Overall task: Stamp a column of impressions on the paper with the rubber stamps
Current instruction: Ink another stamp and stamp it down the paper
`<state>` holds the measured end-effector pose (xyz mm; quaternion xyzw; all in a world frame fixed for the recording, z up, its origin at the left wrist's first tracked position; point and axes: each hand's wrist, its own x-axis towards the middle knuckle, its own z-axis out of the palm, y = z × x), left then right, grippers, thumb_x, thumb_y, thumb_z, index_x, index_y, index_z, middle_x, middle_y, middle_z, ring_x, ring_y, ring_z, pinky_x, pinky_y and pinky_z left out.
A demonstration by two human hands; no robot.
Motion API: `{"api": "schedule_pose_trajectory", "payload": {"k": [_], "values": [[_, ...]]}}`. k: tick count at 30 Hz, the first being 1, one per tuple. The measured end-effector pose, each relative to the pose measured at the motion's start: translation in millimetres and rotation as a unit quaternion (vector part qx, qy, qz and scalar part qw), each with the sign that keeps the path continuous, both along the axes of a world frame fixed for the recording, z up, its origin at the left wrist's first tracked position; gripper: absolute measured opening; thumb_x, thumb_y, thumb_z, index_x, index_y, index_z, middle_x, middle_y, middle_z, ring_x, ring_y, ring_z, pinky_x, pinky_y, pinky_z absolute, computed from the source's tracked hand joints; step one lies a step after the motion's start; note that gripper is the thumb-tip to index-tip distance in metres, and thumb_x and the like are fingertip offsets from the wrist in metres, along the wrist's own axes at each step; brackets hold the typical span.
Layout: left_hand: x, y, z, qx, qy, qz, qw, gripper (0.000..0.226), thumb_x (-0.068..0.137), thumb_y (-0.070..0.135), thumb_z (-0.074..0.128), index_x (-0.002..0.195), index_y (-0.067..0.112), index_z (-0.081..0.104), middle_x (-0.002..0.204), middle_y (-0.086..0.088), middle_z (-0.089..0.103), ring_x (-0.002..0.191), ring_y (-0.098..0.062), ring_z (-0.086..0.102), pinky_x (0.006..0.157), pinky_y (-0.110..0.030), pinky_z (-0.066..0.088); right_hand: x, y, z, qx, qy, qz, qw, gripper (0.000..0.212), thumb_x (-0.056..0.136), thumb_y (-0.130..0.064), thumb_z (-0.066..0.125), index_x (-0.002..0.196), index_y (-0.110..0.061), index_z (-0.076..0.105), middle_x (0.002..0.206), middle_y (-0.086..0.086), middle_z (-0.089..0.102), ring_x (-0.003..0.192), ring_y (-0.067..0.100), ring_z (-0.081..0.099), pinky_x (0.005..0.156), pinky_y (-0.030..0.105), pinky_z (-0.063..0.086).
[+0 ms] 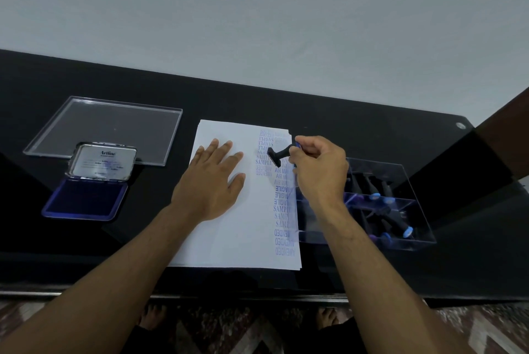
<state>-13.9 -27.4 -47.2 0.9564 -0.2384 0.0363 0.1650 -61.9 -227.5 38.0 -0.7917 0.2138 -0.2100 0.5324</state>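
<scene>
While my left hand (213,179) lies flat with its five fingers spread on the bare left half of the paper (229,227), my right hand (319,170) pinches the handle of one black rubber stamp (279,156), fingers curled round its blue-capped end. I see that stamp tilted, its flat face turned down and to the left, over the upper part of the printed column; whether it touches the sheet I cannot tell. The paper, a thin stack by its edges, sits at the middle of the black table (372,130), its near edge close to the table's front edge. I count two columns of blue impressions (282,210) along the paper's right side: a short one of SAMPLE and AMENDED marks near the top, and a longer one running toward the near right corner with AIR MAIL, FRAGILE, SAMPLE and AMENDED, some upside down. One clear compartmented stamp box (400,210) stands just beside the paper's right edge, holding several more stamps with blue ends; I cannot count them surely. Toward the table's left end I see one open ink pad (86,199) with its metal lid raised, and behind it one clear flat lid (108,127).
</scene>
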Motion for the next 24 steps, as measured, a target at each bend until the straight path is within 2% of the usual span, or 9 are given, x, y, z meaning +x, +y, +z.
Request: {"api": "schedule_pose_trajectory", "payload": {"k": [13, 24], "values": [[0, -1, 2, -0.001, 0.011, -0.002, 1.000, 0.070, 0.097, 0.058, 0.017, 0.156, 0.026, 0.035, 0.167, -0.002, 0.020, 0.156, -0.023, 0.006, 0.126, -0.042, 0.005, 1, -2, -1, -0.020, 0.006, 0.011, 1.000, 0.019, 0.086, -0.013, 0.074, 0.103, -0.019, 0.075, 0.083, -0.010, 0.073, 0.078, 0.007, 0.071, 0.074, 0.035, 0.062], [-3, -1, 18, 0.018, 0.025, 0.005, 1.000, 0.065, 0.100, 0.055, 0.024, 0.158, 0.024, 0.030, 0.168, -0.004, 0.017, 0.156, -0.024, 0.006, 0.125, -0.044, 0.005, -4, 4, 4, -0.016, 0.003, 0.009, 1.000, 0.016, 0.085, -0.012, 0.072, 0.099, -0.020, 0.075, 0.081, -0.011, 0.072, 0.077, 0.006, 0.071, 0.074, 0.036, 0.061]]}}
